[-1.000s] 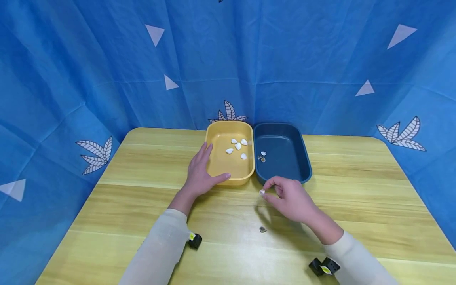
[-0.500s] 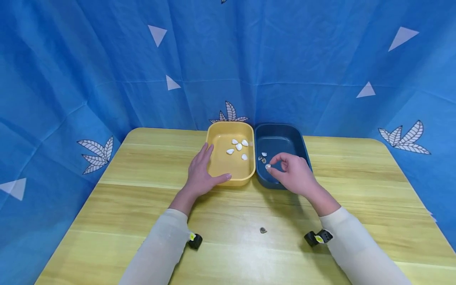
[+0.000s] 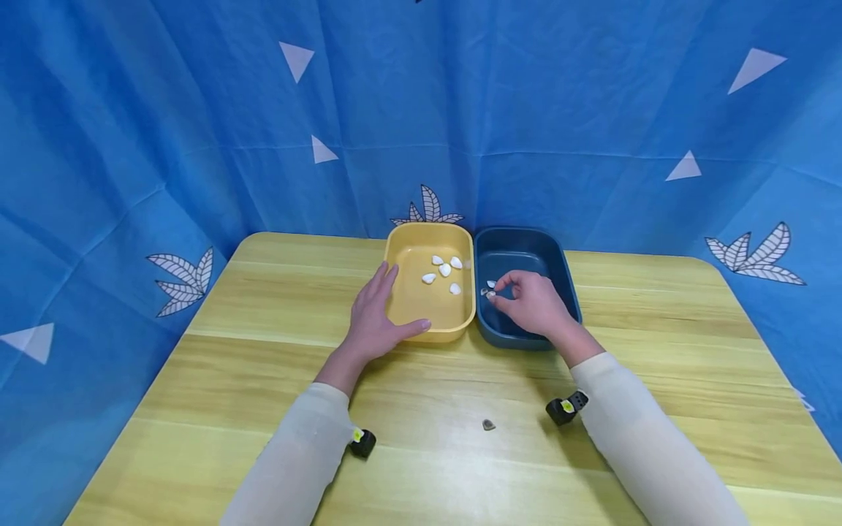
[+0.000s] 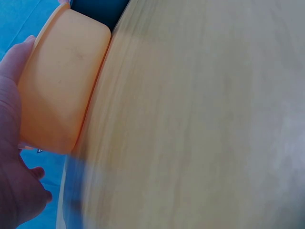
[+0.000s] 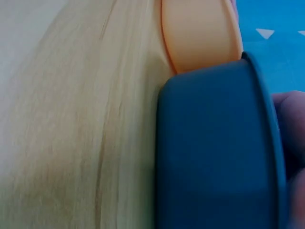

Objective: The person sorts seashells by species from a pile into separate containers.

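My right hand (image 3: 531,301) reaches into the dark blue bin (image 3: 574,292), thumb and index finger pinching a small whitish shell (image 3: 491,294) low over the bin's left side. A white shell (image 3: 491,283) and small brownish ones lie right by those fingertips, partly overlapped by them. My left hand (image 3: 375,314) rests against the yellow bin (image 3: 430,335), fingers straight along its left rim and thumb over the front rim. Several white shells (image 3: 445,269) lie spread inside the yellow bin. In the right wrist view, the blue bin's wall (image 5: 214,152) hides the fingertips.
Both bins stand side by side near the back edge of the wooden table (image 3: 263,292). One grey-brown shell (image 3: 488,424) lies on the table in front of them. A blue curtain (image 3: 559,109) hangs behind.
My right hand has moved from in front of the blue bin forward and into it, carrying the pinched shell down beside the others. The left hand stays at the yellow bin.
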`<state>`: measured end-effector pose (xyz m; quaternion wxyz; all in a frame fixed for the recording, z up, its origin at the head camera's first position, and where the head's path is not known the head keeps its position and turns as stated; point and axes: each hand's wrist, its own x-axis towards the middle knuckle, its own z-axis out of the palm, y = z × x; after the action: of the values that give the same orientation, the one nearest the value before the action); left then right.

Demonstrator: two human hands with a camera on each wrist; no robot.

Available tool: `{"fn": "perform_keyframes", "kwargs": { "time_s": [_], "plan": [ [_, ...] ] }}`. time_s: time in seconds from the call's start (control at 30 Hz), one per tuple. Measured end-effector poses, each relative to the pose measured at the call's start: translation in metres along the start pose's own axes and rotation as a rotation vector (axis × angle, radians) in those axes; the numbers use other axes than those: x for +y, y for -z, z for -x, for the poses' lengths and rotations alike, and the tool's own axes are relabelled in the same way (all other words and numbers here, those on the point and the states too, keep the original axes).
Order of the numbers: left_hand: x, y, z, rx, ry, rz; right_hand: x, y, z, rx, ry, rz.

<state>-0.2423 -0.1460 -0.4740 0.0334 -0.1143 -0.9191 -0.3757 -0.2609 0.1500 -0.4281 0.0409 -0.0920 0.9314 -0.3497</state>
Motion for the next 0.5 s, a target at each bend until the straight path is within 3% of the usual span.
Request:
{"fn": "perform_keyframes", "kwargs": {
  "time_s": [0.5],
  "plan": [
    [0.001, 0.001, 0.000, 0.001, 0.013, 0.005, 0.008, -0.009, -0.015, -0.095, -0.064, 0.003]
  ]
}}
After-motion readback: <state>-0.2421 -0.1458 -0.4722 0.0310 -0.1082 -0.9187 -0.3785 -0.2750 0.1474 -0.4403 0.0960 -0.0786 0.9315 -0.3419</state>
